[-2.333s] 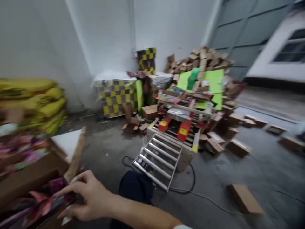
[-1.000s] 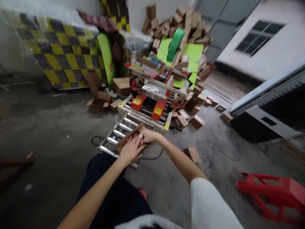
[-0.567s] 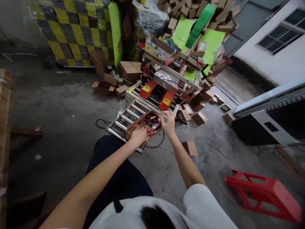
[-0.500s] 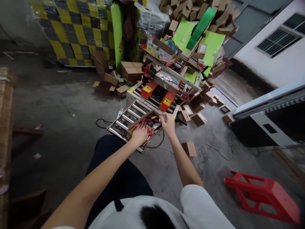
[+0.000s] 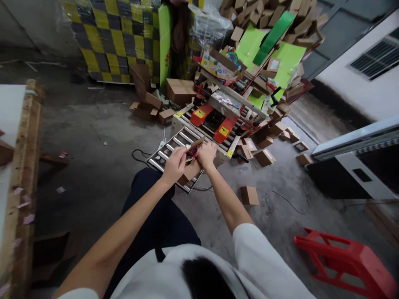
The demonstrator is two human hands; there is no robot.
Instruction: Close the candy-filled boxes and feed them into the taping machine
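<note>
A small cardboard box (image 5: 188,172) sits on the steel roller conveyor (image 5: 158,159) with its top partly open. Between its flaps show red and purple packets (image 5: 193,152), too blurred to name. At the box's left side is my left hand (image 5: 175,164), its fingers bent and closed on the edge of a flap. My right hand (image 5: 207,154) is curled over the right side, fingers wrapped on the cardboard. A back flap (image 5: 197,143) stands raised between the hands, and a near flap folds partly over the contents.
Beyond the rollers stands a carton-sealing machine (image 5: 223,132) with orange guides and a green tape roll (image 5: 274,37). Loose cartons (image 5: 264,158) lie on the floor at right. A red plastic stool (image 5: 346,253) lies tipped over; a wooden-edged table (image 5: 25,166) is at left.
My left hand has lifted off the packets to the box's left edge. My right hand has moved left and down over the right side. Flaps now cover part of the contents.
</note>
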